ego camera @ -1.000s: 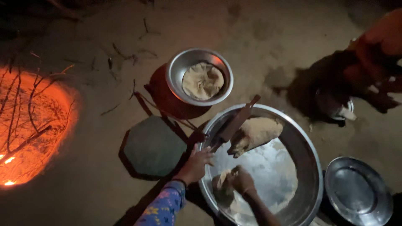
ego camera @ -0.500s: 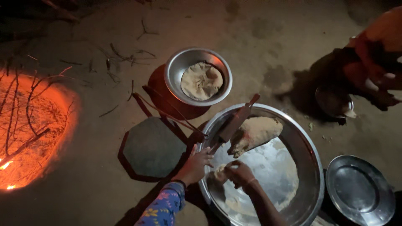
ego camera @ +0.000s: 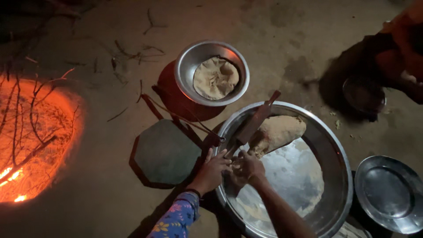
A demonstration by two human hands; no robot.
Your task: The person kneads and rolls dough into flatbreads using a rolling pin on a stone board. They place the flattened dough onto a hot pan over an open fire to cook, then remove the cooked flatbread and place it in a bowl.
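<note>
ground (ego camera: 273, 39) | tray (ego camera: 339, 176) | bowl (ego camera: 185, 70) | board (ego camera: 165, 152) | plate (ego camera: 390, 194) | embers (ego camera: 35, 136)

Your left hand (ego camera: 213, 169) comes out of a long sleeve (ego camera: 176, 220) — blue cloth with a small floral print in yellow, pink and white. A thin dark band (ego camera: 192, 191) sits at that wrist, just above the cuff. Your right hand (ego camera: 247, 168) — forearm bare, no sleeve, no band or ring discernible in this dim light.
</note>
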